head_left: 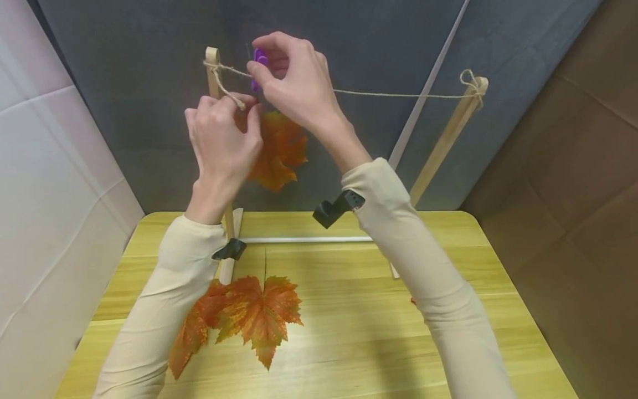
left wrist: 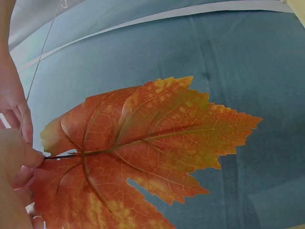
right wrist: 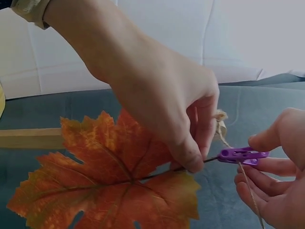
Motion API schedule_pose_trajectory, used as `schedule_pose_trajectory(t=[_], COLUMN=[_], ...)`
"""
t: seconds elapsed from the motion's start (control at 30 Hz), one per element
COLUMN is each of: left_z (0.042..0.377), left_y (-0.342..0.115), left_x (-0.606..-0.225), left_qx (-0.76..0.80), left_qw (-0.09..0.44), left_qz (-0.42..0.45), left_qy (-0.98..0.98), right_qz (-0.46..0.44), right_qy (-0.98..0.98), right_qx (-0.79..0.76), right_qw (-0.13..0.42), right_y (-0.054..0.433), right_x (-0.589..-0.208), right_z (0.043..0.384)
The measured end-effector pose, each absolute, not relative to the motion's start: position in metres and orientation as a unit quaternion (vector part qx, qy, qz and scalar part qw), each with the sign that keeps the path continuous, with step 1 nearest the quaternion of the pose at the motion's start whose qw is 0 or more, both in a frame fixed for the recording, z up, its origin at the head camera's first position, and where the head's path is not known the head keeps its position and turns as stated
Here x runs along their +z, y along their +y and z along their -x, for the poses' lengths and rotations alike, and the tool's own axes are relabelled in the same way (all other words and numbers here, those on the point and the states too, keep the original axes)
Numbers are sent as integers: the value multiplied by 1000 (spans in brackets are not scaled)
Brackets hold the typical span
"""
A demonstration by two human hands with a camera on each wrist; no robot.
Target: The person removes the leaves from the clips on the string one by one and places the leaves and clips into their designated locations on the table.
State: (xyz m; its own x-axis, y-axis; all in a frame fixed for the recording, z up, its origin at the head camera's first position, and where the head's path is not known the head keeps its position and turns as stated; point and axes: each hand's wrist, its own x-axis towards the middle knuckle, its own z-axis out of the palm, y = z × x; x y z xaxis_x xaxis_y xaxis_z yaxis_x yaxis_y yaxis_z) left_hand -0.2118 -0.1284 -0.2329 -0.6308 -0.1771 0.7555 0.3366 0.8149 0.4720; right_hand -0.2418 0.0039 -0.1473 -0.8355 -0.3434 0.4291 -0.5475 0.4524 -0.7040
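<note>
Between the thumb and fingers of my right hand [head_left: 299, 77] is a purple clothespin [right wrist: 238, 155], set at the string [head_left: 389, 95] near the left post. My left hand [head_left: 224, 133] pinches the dark stem of an orange-red maple leaf [left wrist: 143, 138] just below the string. The stem's upper end meets the clothespin's jaws in the right wrist view; whether they grip it I cannot tell. Below the hands hangs the leaf, partly hidden by the left hand in the head view.
The string runs between a left wooden post [head_left: 212, 83] and a right wooden post [head_left: 448, 136]. More maple leaves [head_left: 264, 316] lie on the wooden table [head_left: 339, 332], partly beneath the left forearm. A white rod [head_left: 309, 240] crosses between the post bases.
</note>
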Motion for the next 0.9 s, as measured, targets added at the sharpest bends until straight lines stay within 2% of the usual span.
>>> schedule_pose_trajectory(t=[0.57, 0.9], left_z=[210, 207], left_y=[-133, -139], left_x=[-243, -263], left_qx=[-312, -313], left_qw=[415, 399], left_qz=[60, 66], left_qy=[-853, -859], right_qz=[-288, -315], right_qy=[-845, -818], right_qx=[423, 423], right_qw=[154, 232], right_y=[14, 17], right_x=[-148, -155], right_z=[238, 239])
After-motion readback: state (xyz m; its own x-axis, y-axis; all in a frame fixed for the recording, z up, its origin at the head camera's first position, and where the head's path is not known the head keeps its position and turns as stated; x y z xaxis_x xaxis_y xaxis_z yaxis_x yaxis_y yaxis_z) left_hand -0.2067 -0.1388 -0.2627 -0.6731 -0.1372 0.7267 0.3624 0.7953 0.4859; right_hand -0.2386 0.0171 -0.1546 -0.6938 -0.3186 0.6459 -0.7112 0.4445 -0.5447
